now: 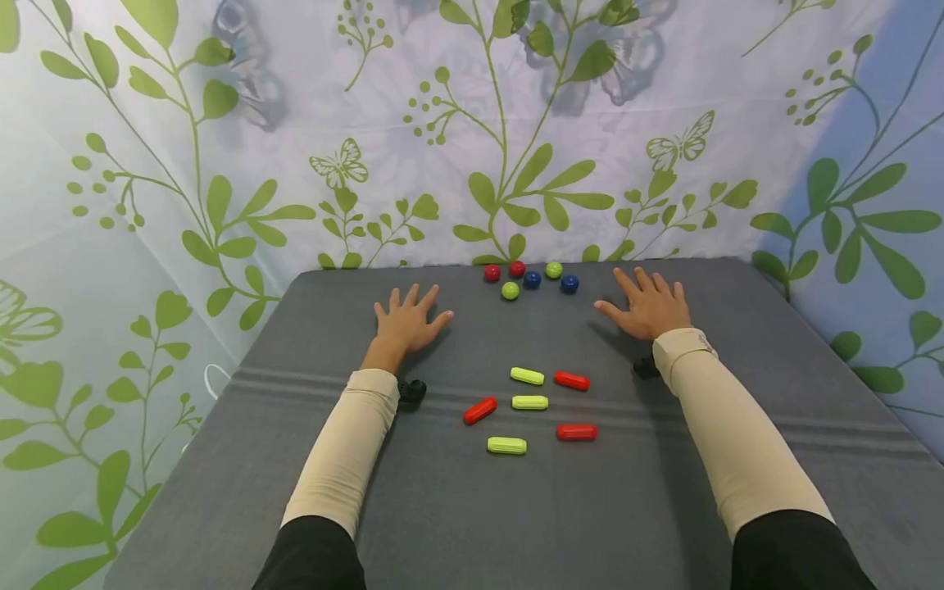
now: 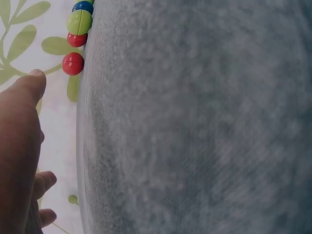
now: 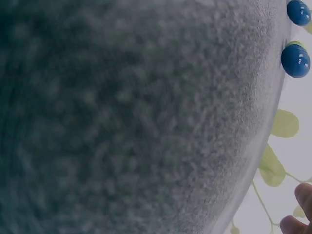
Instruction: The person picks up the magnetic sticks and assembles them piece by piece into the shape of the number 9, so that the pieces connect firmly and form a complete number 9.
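My left hand [image 1: 406, 322] is spread over the grey table at the left, fingers straight and holding nothing. On the other side, my right hand [image 1: 649, 307] is spread the same way. Between them at the back edge lie two red balls [image 1: 492, 273], two green balls [image 1: 510, 290] and two blue balls [image 1: 569, 283]. Nearer the front are three red ridged cylinders [image 1: 577, 432] and three yellow-green ones [image 1: 506, 445], lying loosely scattered. In the left wrist view, a red ball [image 2: 73, 64] shows beyond the thumb. The right wrist view has a blue ball [image 3: 295, 60] at the table's edge.
A grey cloth covers the table [image 1: 442, 524]. White curtain fabric [image 1: 413, 180] with green leaves and butterflies hangs right behind it and along both sides. Dark wrist cameras [image 1: 411, 393] sit under both wrists. A white cable loop [image 1: 214, 378] shows at the left edge.
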Demonstrator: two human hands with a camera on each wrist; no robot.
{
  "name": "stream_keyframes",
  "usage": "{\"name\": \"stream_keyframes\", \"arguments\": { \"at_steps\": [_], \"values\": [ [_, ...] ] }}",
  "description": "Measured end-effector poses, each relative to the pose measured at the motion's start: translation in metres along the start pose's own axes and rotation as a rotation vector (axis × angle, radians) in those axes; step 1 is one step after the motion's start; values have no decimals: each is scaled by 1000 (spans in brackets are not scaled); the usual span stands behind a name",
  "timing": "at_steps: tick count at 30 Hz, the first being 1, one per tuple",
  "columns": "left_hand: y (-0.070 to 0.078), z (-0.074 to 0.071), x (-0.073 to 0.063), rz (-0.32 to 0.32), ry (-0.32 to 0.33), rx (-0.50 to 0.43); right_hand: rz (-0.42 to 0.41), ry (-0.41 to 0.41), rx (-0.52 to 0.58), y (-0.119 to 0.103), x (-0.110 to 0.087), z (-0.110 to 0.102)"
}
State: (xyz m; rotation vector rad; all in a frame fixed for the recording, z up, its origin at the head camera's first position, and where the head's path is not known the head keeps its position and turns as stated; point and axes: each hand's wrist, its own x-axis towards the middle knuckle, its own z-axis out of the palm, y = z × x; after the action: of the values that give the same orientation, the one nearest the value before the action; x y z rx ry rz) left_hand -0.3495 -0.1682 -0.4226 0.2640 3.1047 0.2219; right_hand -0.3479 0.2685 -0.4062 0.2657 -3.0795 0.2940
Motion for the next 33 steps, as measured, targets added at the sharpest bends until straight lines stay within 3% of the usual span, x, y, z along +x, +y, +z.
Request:
{"name": "stream_keyframes", "arguments": {
  "at_steps": [7,11,18,23,29,33],
  "values": [
    [2,0,2,21,1,12,-9,-17,-3,-5,16,6],
    [16,-5,0,89,15,35,-42,-30,4,-15,30,5],
    [67,-15,-14,363,13,72,-146,-83,-29,-36,56,0],
    [98,-15,-25,581,-68,36,-178,-105,-33,-45,68,7],
    [112,-9,-34,794,-159,-26,-214,-72,-27,-49,78,21],
    [114,-3,-31,846,-204,-45,-239,-30,1,-49,85,28]
  ]
}}
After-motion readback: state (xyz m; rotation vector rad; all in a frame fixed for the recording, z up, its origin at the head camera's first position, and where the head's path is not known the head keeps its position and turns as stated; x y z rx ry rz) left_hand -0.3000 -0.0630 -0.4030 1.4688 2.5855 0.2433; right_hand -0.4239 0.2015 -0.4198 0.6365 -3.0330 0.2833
